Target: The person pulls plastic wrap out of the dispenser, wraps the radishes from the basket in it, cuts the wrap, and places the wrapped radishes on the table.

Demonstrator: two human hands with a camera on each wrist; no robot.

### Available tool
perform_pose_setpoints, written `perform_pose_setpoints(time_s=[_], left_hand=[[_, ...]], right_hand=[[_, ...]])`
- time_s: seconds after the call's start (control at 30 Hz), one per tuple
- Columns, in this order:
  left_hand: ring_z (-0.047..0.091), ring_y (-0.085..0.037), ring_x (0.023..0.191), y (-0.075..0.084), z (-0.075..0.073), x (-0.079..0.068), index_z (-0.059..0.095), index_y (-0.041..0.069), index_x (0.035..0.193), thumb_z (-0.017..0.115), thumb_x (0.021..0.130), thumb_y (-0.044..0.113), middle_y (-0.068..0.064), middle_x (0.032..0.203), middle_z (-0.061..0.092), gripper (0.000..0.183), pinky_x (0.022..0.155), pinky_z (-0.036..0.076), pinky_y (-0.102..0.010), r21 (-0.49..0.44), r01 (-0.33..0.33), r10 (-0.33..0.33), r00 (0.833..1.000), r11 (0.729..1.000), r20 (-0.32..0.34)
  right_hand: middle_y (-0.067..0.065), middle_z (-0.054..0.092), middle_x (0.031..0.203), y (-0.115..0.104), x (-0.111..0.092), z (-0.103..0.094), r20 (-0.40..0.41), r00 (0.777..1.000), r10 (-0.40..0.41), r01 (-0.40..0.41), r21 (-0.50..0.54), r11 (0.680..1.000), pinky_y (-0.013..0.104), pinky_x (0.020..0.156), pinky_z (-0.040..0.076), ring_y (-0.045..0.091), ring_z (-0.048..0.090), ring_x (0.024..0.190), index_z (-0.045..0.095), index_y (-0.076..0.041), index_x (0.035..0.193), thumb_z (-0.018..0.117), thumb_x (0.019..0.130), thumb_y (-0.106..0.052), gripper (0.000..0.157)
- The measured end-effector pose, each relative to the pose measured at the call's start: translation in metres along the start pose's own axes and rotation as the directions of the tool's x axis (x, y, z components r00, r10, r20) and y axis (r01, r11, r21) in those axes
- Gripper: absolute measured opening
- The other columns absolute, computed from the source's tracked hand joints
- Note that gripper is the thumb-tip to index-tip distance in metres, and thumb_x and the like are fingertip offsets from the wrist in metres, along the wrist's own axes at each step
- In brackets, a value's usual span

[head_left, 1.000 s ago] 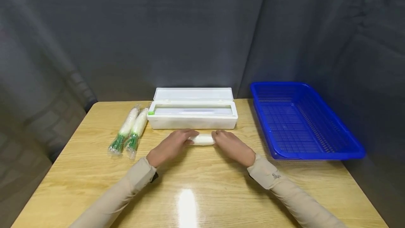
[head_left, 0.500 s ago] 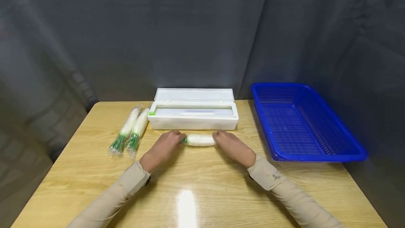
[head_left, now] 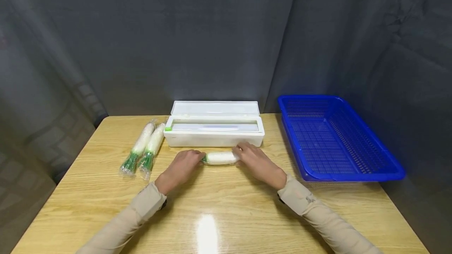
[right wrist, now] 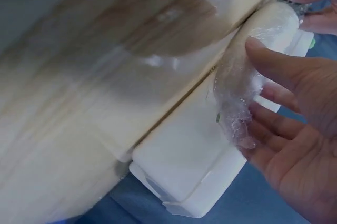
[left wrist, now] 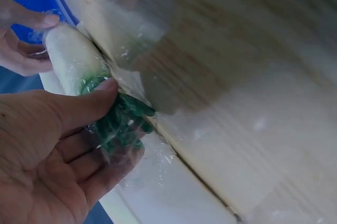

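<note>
A white radish (head_left: 219,158) with cut green tops, wrapped in clear cling film, lies crosswise in front of the white film dispenser (head_left: 213,140). My left hand (head_left: 180,169) pinches its leafy end; in the left wrist view the thumb lies over the film-covered green stems (left wrist: 124,121), with fingers beneath. At the other end, my right hand (head_left: 257,164) holds the white root. The right wrist view shows that thumb on the film and crumpled loose film (right wrist: 237,124) bunched by the fingers. From the head view, both hands hide the radish's ends.
Two more film-wrapped radishes (head_left: 155,142) lie side by side at the left on the wooden table (head_left: 247,214). The dispenser's lid (head_left: 215,107) stands raised, and a green slider (head_left: 168,129) sits at its left. A blue plastic basket (head_left: 353,177) stands at the right.
My left hand has slid left along the radish to its leafy end, uncovering more of the white root and some green. The right hand stays at the other end.
</note>
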State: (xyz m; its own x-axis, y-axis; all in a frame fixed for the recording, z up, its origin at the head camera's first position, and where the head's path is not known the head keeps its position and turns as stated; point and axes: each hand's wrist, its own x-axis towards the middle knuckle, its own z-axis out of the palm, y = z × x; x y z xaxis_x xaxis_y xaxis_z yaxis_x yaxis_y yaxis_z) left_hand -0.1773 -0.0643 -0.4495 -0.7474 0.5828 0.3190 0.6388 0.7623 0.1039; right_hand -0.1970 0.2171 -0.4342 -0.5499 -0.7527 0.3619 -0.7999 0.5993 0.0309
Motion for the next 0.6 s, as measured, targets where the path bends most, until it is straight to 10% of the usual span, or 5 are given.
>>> perform_pose_setpoints(time_s=[0.2,0.6], left_hand=[[0.074,-0.032,0.093,0.012,0.001,0.003,0.067,-0.003,0.126,0.084,0.082,-0.006,-0.017,0.111,0.075,0.047,0.079,0.062,-0.043,0.107,-0.041,0.05,0.995,0.993,-0.086],[0.071,-0.031,0.107,0.036,0.012,0.032,0.068,0.006,0.127,0.091,0.081,0.023,-0.012,0.12,0.071,0.054,0.089,0.059,-0.045,0.068,-0.076,0.081,0.994,0.995,-0.069]], right_hand=[[0.011,0.069,0.107,0.001,0.002,0.002,0.037,0.999,0.002,-0.002,0.016,1.0,0.039,0.083,0.058,0.026,0.067,0.099,0.07,-0.001,0.113,0.082,0.089,-0.011,0.028],[0.009,0.07,0.107,0.004,0.003,0.001,0.038,0.999,0.007,-0.01,0.063,0.998,0.039,0.086,0.058,0.025,0.067,0.099,0.073,-0.005,0.111,0.082,0.09,-0.014,0.024]])
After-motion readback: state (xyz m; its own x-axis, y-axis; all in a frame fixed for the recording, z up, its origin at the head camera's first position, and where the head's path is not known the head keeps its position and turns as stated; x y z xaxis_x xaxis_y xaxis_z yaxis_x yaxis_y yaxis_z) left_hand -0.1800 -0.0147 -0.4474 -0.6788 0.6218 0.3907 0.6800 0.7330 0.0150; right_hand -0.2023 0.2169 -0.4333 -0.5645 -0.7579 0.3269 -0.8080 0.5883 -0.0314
